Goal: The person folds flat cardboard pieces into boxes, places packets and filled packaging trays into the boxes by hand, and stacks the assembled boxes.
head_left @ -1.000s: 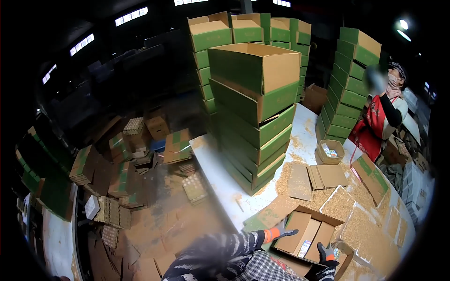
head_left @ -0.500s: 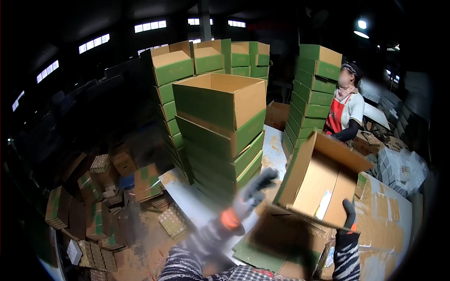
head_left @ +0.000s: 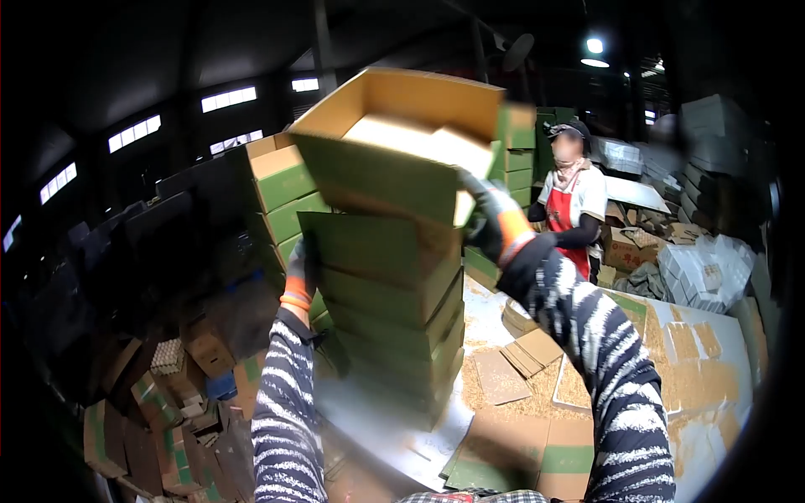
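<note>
An open-topped green and brown cardboard box (head_left: 377,176) sits tilted above a tall stack of similar boxes (head_left: 377,293); its lower edge meets the stack's top. My right hand (head_left: 490,214), in a grey glove with an orange cuff, is closed on that box's near right corner. Alongside the stack's left side, my left hand (head_left: 303,272), gloved the same way, has its fingers stretched upward against the upper boxes. Part of its palm is hidden.
A co-worker (head_left: 574,201) in a red apron stands beyond the table (head_left: 704,394). More stacked boxes (head_left: 281,193) rise behind. Flat cardboard pieces (head_left: 532,352) and sawdust-like bits lie on the table. Cartons (head_left: 210,348) and egg trays (head_left: 168,356) crowd the floor at left.
The box has moved up and left, from low on the right to the stack's top, with my right hand on it. My left hand has shifted from the stack's right to its left side.
</note>
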{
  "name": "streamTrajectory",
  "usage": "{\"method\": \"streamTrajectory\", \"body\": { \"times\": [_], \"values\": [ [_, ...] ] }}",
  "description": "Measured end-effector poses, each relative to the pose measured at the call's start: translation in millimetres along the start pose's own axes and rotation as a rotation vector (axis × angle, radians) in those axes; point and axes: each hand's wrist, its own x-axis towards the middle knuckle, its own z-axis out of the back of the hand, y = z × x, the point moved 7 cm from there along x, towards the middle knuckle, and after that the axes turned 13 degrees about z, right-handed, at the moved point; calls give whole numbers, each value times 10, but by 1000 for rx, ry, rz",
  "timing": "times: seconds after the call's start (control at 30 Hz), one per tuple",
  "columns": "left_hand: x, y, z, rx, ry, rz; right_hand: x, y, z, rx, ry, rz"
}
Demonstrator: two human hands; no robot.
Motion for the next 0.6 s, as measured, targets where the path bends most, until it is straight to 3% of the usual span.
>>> {"method": "streamTrajectory", "body": {
  "times": [0.03,0.1,0.13,0.2,0.23,0.27,0.3,0.37,0.4,0.43,0.47,0.5,0.53,0.57,0.6],
  "values": [
    [-29,-46,-57,-2,22,2,31,-148,-80,-77,66,-18],
    [-133,-22,-177,-257,32,229,30,-351,-168,-270,228,-45],
    [126,342,59,-257,40,272,37,-392,-198,-369,320,-52],
    [82,188,185,97,-153,164,38,-385,-189,-508,446,-59],
    [207,202,278,-55,-203,-5,42,-362,-157,-563,498,-58],
    [259,347,369,-209,-255,-161,12,-476,14,-430,355,-225],
    [18,263,336,96,-405,-137,-34,-582,188,-293,182,-369],
    [-831,-519,-109,604,-702,-359,-304,-188,507,-836,265,64],
    [-1438,-858,-604,787,-858,-623,-545,-48,692,-1088,272,210],
    [-1785,-831,-958,605,-663,-653,-868,-146,1119,-881,155,288],
    [-2152,-738,-1243,411,-486,-675,-1261,-129,1423,-1046,123,294],
    [-2530,-491,-1637,519,-242,-659,-1737,-344,1895,-1176,89,315],
    [-2899,-163,-1969,613,-4,-651,-2325,-600,2314,-1565,84,165],
    [-3199,245,-2346,702,301,-702,-2938,-940,2674,-1757,130,-85],
    [-3472,650,-2654,603,409,-583,-3608,-1224,2897,-1752,150,-229]
  ]
}}
